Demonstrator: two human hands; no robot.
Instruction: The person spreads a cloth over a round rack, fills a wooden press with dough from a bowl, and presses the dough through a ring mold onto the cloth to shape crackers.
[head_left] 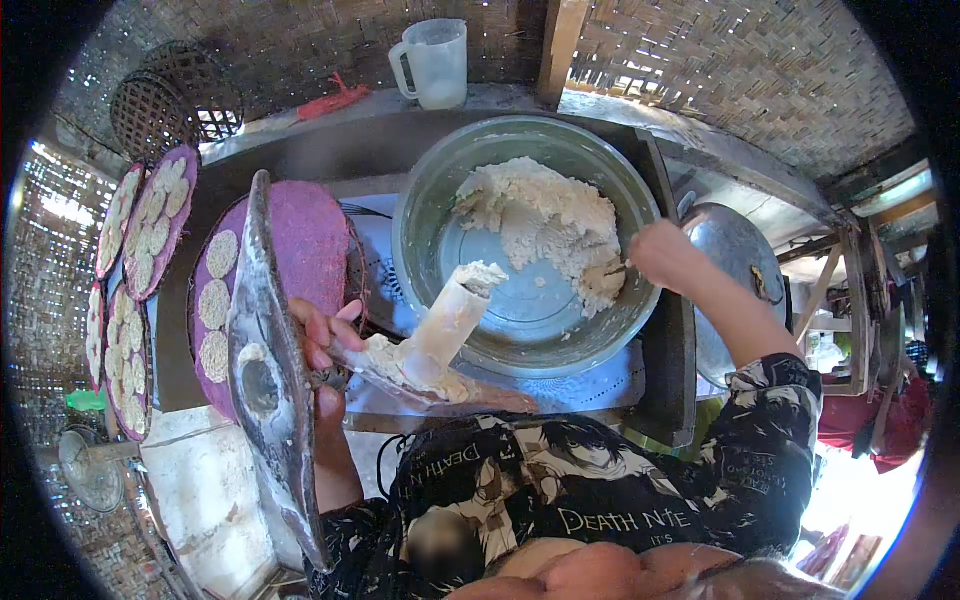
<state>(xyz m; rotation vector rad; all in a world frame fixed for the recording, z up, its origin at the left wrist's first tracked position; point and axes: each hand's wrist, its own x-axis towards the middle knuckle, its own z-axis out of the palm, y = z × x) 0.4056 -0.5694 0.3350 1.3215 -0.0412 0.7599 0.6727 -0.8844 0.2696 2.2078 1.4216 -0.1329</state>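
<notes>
My left hand [325,345] is closed on a two-part wooden dough press, its fingers between the parts. One part is a long dark wooden piece [262,300] with a round hollow, smeared white. The other part carries a pale tube [447,330], tilted up, with dough [478,275] heaped at its mouth. A big green basin [430,200] holds a large mass of pale dough [550,215] along its far and right sides. At the basin's right rim my right hand [665,257] is closed on a spoon-like utensil [617,268], whose end is in the dough.
A purple round mat [305,240] bears several flat noodle-like rounds [215,303]. More loaded mats [165,220] lean at the left. Behind stands a plastic measuring jug [440,65]. A large metal lid [740,260] is at right. A wooden frame [680,380] borders the basin.
</notes>
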